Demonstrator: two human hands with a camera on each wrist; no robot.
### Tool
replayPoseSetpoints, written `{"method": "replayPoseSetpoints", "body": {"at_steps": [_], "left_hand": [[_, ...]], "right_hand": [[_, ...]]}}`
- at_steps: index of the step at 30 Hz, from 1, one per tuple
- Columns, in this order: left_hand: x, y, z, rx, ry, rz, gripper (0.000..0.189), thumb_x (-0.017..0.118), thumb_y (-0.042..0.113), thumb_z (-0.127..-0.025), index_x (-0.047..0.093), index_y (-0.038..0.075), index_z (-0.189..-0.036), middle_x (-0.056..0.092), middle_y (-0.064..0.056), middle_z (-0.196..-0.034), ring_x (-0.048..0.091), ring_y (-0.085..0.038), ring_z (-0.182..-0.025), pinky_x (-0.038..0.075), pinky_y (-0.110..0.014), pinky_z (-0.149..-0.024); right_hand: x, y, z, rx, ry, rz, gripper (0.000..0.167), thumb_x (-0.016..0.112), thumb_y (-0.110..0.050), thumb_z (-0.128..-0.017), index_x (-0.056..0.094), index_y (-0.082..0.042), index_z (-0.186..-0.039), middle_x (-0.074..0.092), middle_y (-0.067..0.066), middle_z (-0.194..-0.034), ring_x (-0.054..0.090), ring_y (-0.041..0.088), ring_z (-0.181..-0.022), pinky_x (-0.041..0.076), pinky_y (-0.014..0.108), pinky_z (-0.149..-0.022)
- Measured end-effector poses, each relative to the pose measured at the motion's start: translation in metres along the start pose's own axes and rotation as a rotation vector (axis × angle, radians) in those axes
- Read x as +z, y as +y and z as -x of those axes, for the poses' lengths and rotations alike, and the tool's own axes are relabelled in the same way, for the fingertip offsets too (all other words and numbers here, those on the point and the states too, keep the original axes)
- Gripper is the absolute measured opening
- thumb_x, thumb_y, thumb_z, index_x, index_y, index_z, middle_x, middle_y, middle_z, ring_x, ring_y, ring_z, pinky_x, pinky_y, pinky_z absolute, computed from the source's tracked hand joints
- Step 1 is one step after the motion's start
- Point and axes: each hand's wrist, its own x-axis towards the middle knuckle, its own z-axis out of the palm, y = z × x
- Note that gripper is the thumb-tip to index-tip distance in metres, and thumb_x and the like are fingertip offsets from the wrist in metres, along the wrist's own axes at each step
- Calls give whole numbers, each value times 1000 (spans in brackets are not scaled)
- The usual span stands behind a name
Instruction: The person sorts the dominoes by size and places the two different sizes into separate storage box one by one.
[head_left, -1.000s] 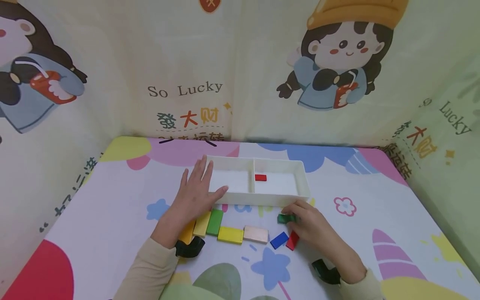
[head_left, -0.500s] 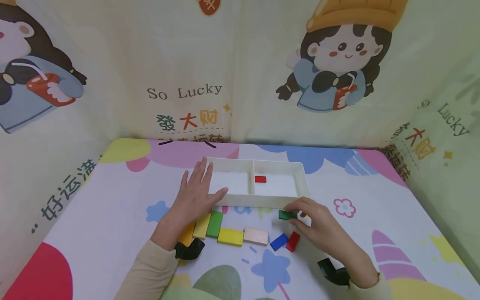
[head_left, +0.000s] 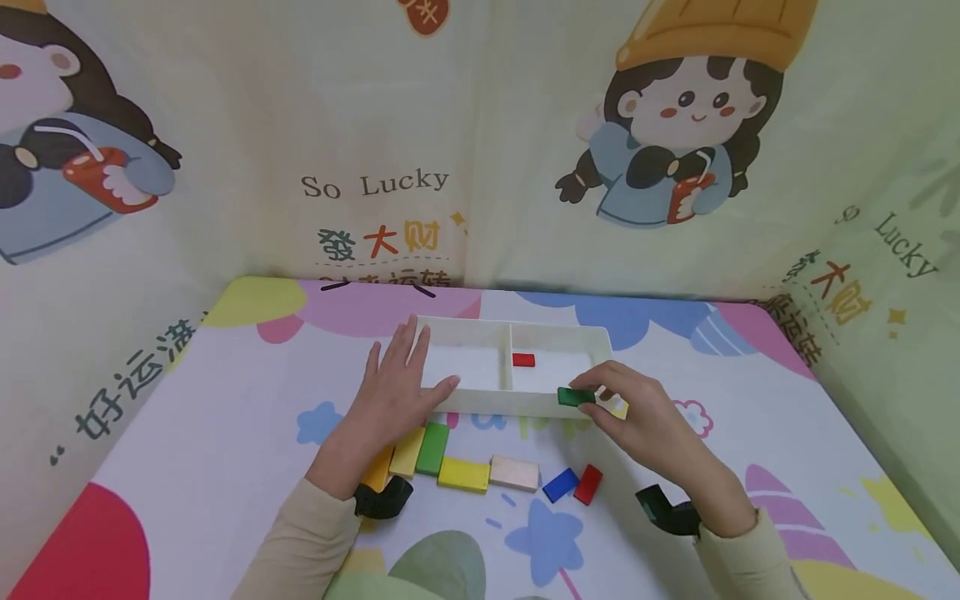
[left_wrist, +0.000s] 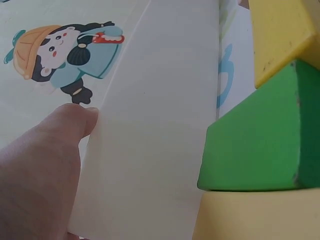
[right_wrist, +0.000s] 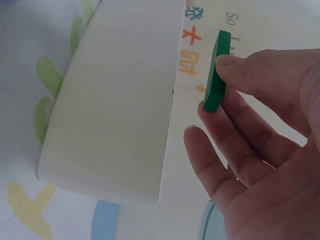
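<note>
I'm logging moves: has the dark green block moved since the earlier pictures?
Yes, up the head picture: the dark green block, pinched by the right hand, went from below the white tray to overlapping its near wall.

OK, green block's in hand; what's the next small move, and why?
I'd probably move the small dark-green block over the near wall of the white tray into its right compartment: the right hand pinches it near that wall, a red block lies inside with room beside it, and the left hand rests at the tray's left end.
</note>
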Motion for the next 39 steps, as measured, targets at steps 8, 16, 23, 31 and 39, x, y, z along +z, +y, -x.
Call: {"method": "replayPoseSetpoints", "body": {"at_steps": [8,16,23,31,39], "left_hand": [[-3,0,0,-5,-5,6,91,48,60,-96,11,6,-159,-2,-11,-168,1,-33,-155,2,-62,-122],[-5,0,0,-5,11,-2,90,47,60,-96,12,7,-159,-1,-11,-168,2,-32,-156,2,-61,-123],[-4,-1,1,-5,-6,11,90,46,61,-96,12,7,-159,-2,-10,-168,1,-32,-156,2,-61,-123],[-5,-1,0,-8,-11,7,90,47,61,-96,12,7,-159,-2,-10,-168,2,-32,-156,3,-61,-123],[-5,-2,0,-14,-2,-2,90,47,61,-96,12,8,-159,-1,-10,-168,3,-31,-156,3,-61,-123]], "right_hand": [[6,10,-30,26,-74,-13,29,75,6,-82,70,-10,-105,70,-2,-101,65,13,-91,60,38,-78],[22,24,-58,71,-176,-8,22,72,2,-85,70,-6,-106,70,4,-100,65,19,-92,58,42,-80],[36,32,-76,121,-293,25,21,71,2,-84,71,-5,-104,70,5,-99,64,20,-91,56,39,-82],[42,33,-89,143,-382,19,19,70,3,-83,70,-3,-102,70,7,-96,62,21,-88,55,36,-82],[47,36,-99,141,-424,32,20,72,3,-81,71,-4,-99,69,5,-93,60,20,-85,54,31,-77]]}}
